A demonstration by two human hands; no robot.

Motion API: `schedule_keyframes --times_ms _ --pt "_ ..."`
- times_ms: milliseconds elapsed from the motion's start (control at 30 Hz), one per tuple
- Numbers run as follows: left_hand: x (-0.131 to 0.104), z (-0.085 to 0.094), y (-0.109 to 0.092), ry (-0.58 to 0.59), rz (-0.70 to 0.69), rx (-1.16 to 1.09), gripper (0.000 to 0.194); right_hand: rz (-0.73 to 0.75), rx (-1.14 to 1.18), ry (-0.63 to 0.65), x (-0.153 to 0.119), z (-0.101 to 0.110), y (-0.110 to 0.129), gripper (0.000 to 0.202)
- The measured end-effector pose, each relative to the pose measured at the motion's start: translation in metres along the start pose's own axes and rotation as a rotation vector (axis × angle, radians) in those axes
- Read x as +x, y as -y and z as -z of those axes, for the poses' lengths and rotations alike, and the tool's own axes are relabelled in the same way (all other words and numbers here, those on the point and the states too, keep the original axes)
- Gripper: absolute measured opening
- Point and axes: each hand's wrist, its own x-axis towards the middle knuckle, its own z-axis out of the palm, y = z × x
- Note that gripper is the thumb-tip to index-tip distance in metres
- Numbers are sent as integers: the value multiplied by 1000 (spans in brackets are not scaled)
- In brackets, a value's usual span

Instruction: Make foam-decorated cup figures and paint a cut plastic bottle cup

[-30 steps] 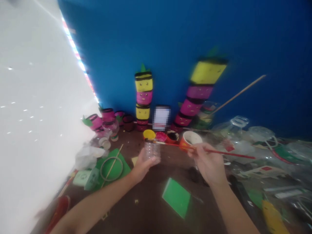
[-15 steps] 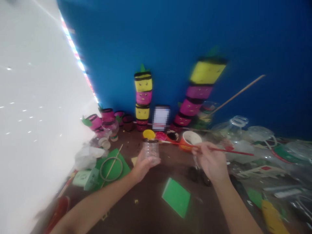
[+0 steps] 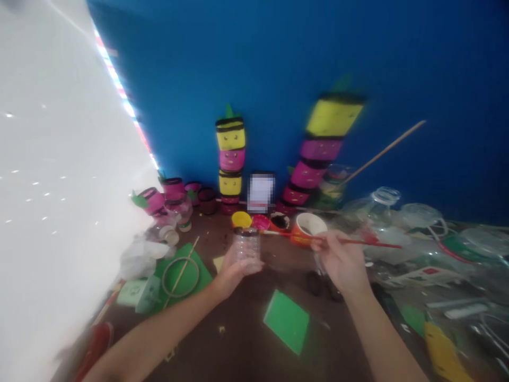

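My left hand (image 3: 234, 270) is wrapped round a clear ribbed plastic cup (image 3: 248, 248) with a black band at its rim, held upright above the table. In my right hand (image 3: 342, 260) a long red paintbrush (image 3: 294, 235) lies nearly level, its pale bristles pointing left close to the cup's rim; whether they touch it I cannot tell. Just behind stand a yellow paint pot (image 3: 241, 219), a pink one (image 3: 261, 222) and one with dark paint (image 3: 280, 220). A white and orange cup (image 3: 310, 228) is beside my right fingers.
Painted stacks of cups (image 3: 231, 159) lean on the blue wall. A screen (image 3: 261, 192) stands between them. Green foam block (image 3: 287, 321) in front, scissors (image 3: 324, 281) under my right hand, clear bottles (image 3: 384, 209) crowding the right, green sheet (image 3: 186, 270) with a ring at left.
The whole view has shifted slightly. My right hand and the paintbrush have moved a little leftward; the brush tip stays by the cup's rim, and both hands keep their hold.
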Motion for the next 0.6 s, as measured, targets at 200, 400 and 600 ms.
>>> schedule_keyframes --times_ms 200,400,600 --pt "-1 -3 -1 7 -11 -3 53 32 71 -55 -4 -2 7 21" --pt "0 -7 -3 3 -40 4 56 -27 81 -125 -10 -19 4 32" --pt "-1 -10 -5 -15 -46 19 59 -39 76 -115 -11 -21 -1 34"
